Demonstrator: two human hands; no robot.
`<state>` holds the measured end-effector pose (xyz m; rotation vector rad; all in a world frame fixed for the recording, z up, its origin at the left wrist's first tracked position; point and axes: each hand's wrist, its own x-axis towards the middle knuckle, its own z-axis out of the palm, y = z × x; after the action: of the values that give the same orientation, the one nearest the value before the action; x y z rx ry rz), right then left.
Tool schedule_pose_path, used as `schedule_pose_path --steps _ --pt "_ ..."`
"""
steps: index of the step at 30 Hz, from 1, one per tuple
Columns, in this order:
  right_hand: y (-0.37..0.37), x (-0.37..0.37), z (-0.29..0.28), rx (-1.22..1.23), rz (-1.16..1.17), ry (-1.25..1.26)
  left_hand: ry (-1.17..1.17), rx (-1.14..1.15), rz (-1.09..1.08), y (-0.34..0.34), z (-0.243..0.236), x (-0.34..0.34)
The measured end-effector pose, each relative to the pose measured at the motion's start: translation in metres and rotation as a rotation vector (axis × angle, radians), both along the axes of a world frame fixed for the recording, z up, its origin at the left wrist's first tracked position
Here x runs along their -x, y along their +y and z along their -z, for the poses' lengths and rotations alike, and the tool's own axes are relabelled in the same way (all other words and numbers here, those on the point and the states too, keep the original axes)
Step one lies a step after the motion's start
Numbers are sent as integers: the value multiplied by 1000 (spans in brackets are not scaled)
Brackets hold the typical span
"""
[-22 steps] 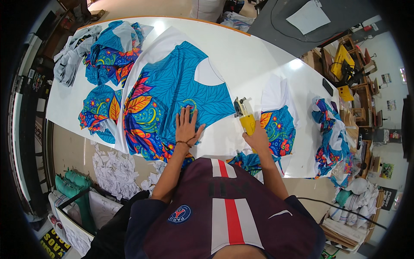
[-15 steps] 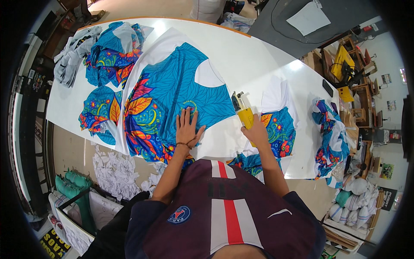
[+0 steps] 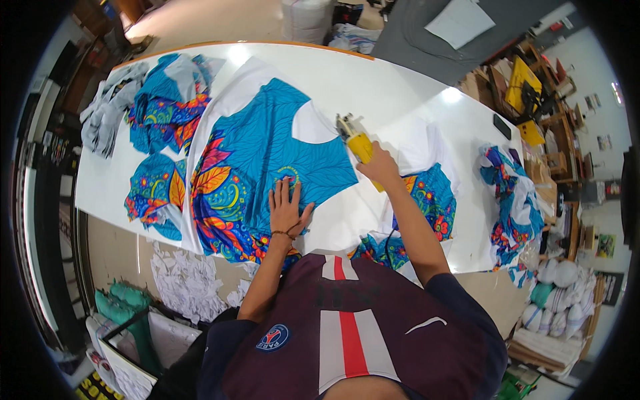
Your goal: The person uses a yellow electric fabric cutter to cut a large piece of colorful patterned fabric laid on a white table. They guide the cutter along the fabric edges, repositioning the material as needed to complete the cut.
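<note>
A teal leaf-patterned fabric panel, with bright flowers along its left side and a curved white neckline area, lies spread on the white table. My left hand rests flat on its lower middle, fingers stretched out and a bracelet at the wrist. In my right hand is a yellow handheld electric fabric cutter; my fingers wrap round its body. The cutter's metal head is at the panel's right shoulder edge, close to the neckline. I cannot tell whether the blade touches the cloth.
Crumpled printed cloth and a grey-white bundle lie at the far left. More floral pieces sit right of my right arm, with another heap and a phone at the right edge. White scraps cover the floor at left.
My right hand and the cutter have moved up and to the left along the shoulder edge toward the neckline. My left hand stays on the panel. The whole view has shifted slightly.
</note>
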<state>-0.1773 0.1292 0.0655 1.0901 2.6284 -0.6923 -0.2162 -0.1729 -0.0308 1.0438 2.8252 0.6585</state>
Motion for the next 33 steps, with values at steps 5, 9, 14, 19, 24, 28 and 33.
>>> schedule_pose_path --steps 5,9,14,19,24,28,33 --pt "19 -1 14 140 35 177 10 18 -4 0 -2 0" --pt "24 -74 6 706 325 451 32 12 7 1 6 1" --pt "49 -200 -19 690 462 732 6 -40 208 19 4 -17" --pt "66 -319 -55 488 741 800 -205 -120 843 103 -33 -100" --pt "69 -420 -60 406 987 814 -88 112 999 183 -30 -173" --pt "65 -488 -52 398 1089 769 -133 342 882 268 -28 -189" --pt "63 -537 -37 501 1123 776 -304 27 362 408 -9 -162"
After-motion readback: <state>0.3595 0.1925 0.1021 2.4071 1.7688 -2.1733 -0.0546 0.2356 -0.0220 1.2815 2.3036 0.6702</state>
